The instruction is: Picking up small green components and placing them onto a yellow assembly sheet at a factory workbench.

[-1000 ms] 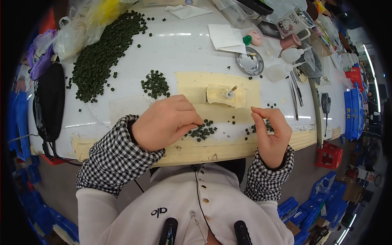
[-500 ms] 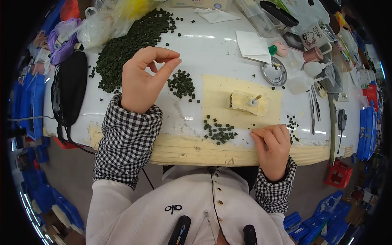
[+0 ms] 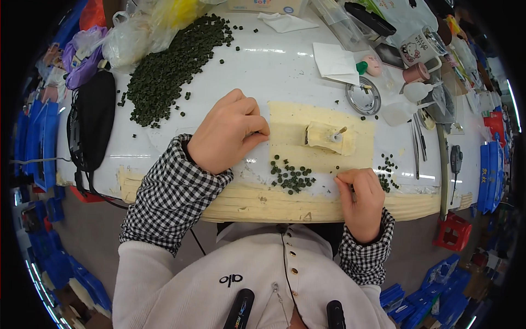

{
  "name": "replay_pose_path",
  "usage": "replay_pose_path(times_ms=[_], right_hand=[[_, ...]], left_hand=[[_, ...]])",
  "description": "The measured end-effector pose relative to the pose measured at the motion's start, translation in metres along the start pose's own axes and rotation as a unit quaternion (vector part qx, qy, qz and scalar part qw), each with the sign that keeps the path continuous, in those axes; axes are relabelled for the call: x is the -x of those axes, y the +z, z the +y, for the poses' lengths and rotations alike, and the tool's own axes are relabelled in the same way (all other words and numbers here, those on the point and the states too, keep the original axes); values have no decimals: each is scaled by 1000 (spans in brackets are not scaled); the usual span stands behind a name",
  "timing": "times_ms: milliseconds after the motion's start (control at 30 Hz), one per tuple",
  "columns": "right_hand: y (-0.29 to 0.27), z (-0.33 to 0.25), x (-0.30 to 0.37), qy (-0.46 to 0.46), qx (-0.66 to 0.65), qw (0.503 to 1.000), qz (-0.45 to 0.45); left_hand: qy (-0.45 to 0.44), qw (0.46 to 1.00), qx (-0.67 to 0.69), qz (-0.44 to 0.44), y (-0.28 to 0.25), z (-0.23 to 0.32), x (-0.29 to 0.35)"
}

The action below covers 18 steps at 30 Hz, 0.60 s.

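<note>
Green pieces (image 3: 167,71) look matt, the tabletop (image 3: 263,71) glossy (wooden edge (image 3: 263,204)), the dish (image 3: 362,103) shiny metal.

Grey floor (image 3: 412,239) shows past the white table (image 3: 268,66), with a red stool (image 3: 453,232) at right.

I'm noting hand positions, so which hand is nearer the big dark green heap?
Left. The left hand is below and right of the heap in the picture; the right hand is farther right and lower.

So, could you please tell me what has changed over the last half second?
The left hand has moved rightward and toward the person, beside the yellow sheet; I cannot tell whether it grips anything. The right hand, yellow block and green pieces between the hands stayed put.
</note>
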State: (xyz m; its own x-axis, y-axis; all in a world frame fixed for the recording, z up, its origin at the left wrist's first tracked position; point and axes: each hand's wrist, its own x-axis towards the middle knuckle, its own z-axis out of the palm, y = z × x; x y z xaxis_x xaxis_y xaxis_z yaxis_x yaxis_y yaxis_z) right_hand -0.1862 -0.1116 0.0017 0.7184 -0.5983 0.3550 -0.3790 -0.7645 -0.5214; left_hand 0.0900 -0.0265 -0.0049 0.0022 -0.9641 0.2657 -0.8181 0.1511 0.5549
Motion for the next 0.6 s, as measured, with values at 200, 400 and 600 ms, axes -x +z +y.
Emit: replay_pose_path(times_ms=[200, 400, 600], right_hand=[[-6, -10, -2, 56, -34, 996, 56], [-5, -19, -8, 48, -105, 992, 44], [6, -30, -15, 85, -238, 967, 33]], left_hand=[[-111, 961, 252, -25, 0, 18, -2], [-160, 869, 467, -36, 7, 32, 2], [-190, 767, 608, -80, 7, 35, 4]])
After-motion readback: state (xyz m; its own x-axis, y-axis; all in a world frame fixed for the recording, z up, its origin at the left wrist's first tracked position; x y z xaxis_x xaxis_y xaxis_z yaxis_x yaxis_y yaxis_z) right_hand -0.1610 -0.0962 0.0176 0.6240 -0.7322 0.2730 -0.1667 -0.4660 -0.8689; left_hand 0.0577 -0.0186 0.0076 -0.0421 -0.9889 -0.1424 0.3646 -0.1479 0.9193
